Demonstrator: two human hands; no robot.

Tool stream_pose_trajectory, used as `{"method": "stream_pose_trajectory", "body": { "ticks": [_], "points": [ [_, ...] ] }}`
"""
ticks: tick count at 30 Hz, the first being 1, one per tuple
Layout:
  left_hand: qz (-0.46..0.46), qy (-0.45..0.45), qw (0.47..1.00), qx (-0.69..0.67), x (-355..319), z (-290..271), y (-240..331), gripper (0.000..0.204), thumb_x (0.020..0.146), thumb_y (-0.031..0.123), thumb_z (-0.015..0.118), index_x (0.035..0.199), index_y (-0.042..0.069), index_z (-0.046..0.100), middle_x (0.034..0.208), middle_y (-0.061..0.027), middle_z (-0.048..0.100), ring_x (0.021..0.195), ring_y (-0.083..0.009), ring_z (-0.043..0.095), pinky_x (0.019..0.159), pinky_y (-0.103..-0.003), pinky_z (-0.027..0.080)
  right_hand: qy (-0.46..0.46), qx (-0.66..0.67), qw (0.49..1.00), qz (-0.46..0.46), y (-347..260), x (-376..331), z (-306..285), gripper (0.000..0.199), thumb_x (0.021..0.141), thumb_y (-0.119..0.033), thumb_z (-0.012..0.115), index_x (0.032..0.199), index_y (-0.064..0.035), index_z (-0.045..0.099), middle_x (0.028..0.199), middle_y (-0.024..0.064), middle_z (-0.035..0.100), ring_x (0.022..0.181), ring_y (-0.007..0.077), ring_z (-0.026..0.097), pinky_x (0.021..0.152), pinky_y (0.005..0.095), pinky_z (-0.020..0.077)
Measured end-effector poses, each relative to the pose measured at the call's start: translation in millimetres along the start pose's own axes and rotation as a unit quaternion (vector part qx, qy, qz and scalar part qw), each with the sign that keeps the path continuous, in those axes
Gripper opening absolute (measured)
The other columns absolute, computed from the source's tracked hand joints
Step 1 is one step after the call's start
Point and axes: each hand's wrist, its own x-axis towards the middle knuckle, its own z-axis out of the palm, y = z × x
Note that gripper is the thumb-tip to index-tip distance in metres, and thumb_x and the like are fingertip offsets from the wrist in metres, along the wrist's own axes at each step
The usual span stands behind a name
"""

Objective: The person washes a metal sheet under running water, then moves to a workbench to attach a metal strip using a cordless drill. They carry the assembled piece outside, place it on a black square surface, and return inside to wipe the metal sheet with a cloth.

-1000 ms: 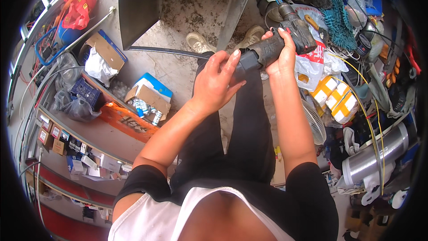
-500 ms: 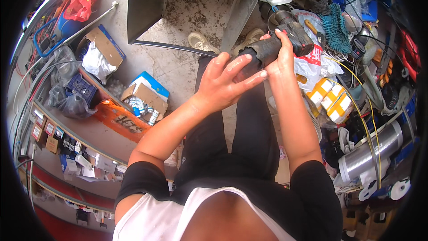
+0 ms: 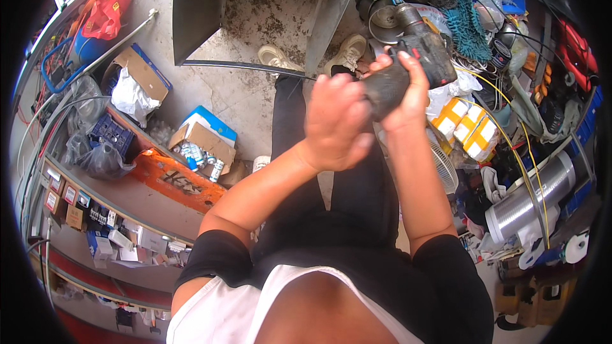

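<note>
1. Two hands grip one power drill (image 3: 414, 57) above the floor (image 3: 242, 99): right hand (image 3: 405, 92) closed on its handle, left hand (image 3: 338, 121) clasped over the butt.
2. Risk: sweaty palms could let it slip onto the shoes (image 3: 347, 54).

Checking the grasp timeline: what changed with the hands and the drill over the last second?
The left hand went from spread fingers at the rear of the power drill to curled, closing over the butt of its grip. The right hand kept its wrap on the handle throughout. Both hands and the drill sit closer to the camera. The metal cabinet, boxes and clutter on the floor are unchanged.
</note>
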Motion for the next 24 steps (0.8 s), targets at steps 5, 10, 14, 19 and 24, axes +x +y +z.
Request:
{"method": "stream_pose_trajectory", "body": {
  "ticks": [5, 10, 14, 19, 24],
  "points": [
    [0.001, 0.033, 0.999, 0.028, 3, 0, 6, 0.058, 0.085, 0.043, 0.043, 0.126, 0.003, 0.039, 0.122, -0.0176, 0.046, 0.116, -0.0363, 0.040, 0.100, -0.050, 0.024, -0.004, 0.023, 1.000, 0.005, 13, -10, 5, 0.018, 0.077, -0.015, 0.055, 0.089, -0.0026, 0.050, 0.069, 0.0067, 0.053, 0.064, 0.0175, 0.053, 0.065, 0.0276, 0.0460],
    [-0.006, 0.017, 1.000, -0.025, -8, -5, 0, 0.059, 0.083, 0.044, 0.045, 0.126, 0.004, 0.041, 0.122, -0.0173, 0.045, 0.114, -0.0363, 0.042, 0.100, -0.049, 0.025, -0.022, -0.036, 0.999, -0.009, 13, -11, 12, 0.019, 0.078, -0.015, 0.054, 0.092, -0.0029, 0.050, 0.069, 0.0062, 0.052, 0.065, 0.0178, 0.052, 0.064, 0.0274, 0.0453],
    [-0.095, 0.008, 0.987, -0.128, -16, -44, -3, 0.062, 0.081, 0.039, 0.051, 0.129, 0.003, 0.036, 0.125, -0.0169, 0.043, 0.116, -0.0348, 0.040, 0.100, -0.046, 0.027, -0.092, -0.118, 0.989, -0.011, 22, 2, 26, 0.023, 0.078, -0.011, 0.054, 0.098, -0.0005, 0.048, 0.071, 0.0082, 0.053, 0.067, 0.0195, 0.054, 0.063, 0.0296, 0.0453],
    [-0.482, 0.190, 0.854, -0.052, -92, -108, -73, 0.052, 0.086, 0.022, 0.049, 0.129, -0.001, 0.033, 0.130, -0.0175, 0.038, 0.121, -0.0250, 0.036, 0.101, -0.038, 0.027, -0.196, -0.300, 0.931, 0.071, 31, 10, 53, 0.033, 0.075, -0.010, 0.057, 0.104, 0.0037, 0.047, 0.073, 0.0094, 0.053, 0.065, 0.0198, 0.054, 0.062, 0.0304, 0.0449],
    [-0.640, 0.300, 0.694, -0.140, -145, -151, -178, 0.064, 0.085, 0.034, 0.054, 0.131, -0.002, 0.027, 0.133, -0.0160, 0.035, 0.123, -0.0234, 0.034, 0.100, -0.037, 0.027, -0.237, -0.497, 0.825, 0.129, 44, 26, 86, 0.032, 0.070, -0.010, 0.058, 0.098, 0.0057, 0.051, 0.068, 0.0098, 0.053, 0.060, 0.0199, 0.053, 0.059, 0.0301, 0.0450]
  ]
}}
